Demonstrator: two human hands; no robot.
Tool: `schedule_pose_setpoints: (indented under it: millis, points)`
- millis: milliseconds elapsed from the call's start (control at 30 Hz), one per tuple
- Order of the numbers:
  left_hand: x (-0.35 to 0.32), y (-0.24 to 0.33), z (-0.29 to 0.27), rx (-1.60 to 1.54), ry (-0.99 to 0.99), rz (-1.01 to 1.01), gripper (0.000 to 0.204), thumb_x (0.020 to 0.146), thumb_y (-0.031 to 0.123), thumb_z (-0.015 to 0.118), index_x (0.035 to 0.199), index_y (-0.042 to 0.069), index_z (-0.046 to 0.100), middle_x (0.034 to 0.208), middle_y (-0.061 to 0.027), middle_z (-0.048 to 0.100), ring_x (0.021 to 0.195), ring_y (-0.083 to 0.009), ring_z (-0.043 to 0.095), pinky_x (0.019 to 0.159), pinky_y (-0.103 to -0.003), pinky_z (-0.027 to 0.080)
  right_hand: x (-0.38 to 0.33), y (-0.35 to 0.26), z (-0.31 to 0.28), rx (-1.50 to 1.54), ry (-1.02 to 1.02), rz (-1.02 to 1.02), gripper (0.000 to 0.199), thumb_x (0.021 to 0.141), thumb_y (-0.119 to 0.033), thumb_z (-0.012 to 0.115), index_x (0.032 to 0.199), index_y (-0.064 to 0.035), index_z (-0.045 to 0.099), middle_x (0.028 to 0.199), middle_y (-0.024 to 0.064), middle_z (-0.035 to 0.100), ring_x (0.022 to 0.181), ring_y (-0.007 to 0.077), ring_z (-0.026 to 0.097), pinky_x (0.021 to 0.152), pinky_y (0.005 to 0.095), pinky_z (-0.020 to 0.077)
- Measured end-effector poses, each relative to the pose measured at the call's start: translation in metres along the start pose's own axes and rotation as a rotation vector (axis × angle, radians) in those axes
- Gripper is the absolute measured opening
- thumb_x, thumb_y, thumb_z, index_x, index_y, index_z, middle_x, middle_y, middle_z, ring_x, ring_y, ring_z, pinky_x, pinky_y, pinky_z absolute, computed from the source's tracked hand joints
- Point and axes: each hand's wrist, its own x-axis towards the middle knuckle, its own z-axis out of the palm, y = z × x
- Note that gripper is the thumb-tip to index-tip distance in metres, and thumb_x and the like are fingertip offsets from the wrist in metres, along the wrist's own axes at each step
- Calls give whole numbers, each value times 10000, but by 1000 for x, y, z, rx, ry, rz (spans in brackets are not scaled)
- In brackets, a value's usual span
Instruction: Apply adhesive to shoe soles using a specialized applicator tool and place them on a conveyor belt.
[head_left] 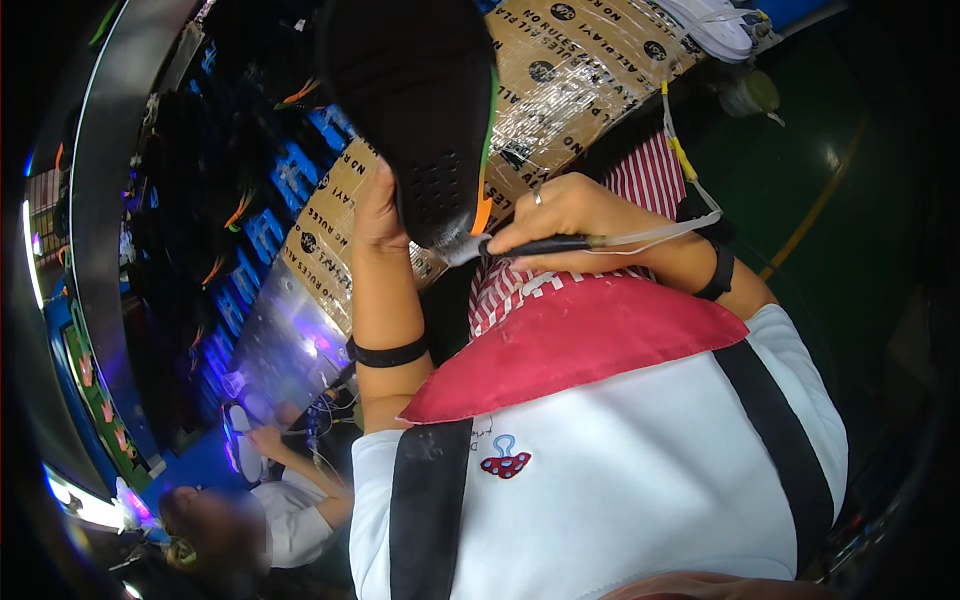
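Observation:
My left hand grips a dark shoe piece, long and sole-shaped, near its narrower end. Small holes dot that end, and a green and orange strip runs along its right edge. Most of the left fingers are behind the piece. My right hand is closed round the black handle of a brush. Its pale bristles meet the lower edge of the piece, where a whitish wet-looking patch shows. A clear tube leads from the handle's rear end past my right wrist.
Printed brown cardboard under clear film covers the bench beyond my hands. White shoe parts lie at its far right, near a small container. Left is a line with blue holders. A co-worker handles a shoe at lower left.

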Motion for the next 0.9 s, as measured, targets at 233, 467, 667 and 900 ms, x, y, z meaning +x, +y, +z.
schedule_pose_setpoints:
  millis: [233,467,667,900]
  points:
    - [10,19,36,226,91,-107,402,894,266,500,1155,-39,509,1060,-120,600,912,-166,603,795,-278,493,1,2,2,-119,85,-66,227,729,-148,691,945,-85,661,667,91,579,606,241,572,564,317,441]
    - [14,32,55,586,-22,-366,361,902,269,503,1105,-22,567,962,-89,639,825,-114,610,729,-227,495,0,-5,-4,-109,-173,-100,247,702,-145,703,931,-65,657,755,118,627,664,267,593,615,327,470]
    - [25,32,54,755,-107,-467,362,905,273,498,1116,-15,550,954,-64,631,800,-93,597,708,-215,495,5,4,14,-300,27,-112,222,704,-116,692,919,-74,658,673,112,603,613,265,578,579,327,454]
    - [18,37,49,889,-96,-571,382,913,301,481,1110,-16,561,959,-70,630,809,-91,592,709,-211,491,4,-4,6,-224,-157,-138,224,693,-107,692,909,-62,656,659,111,596,600,267,575,577,332,452]
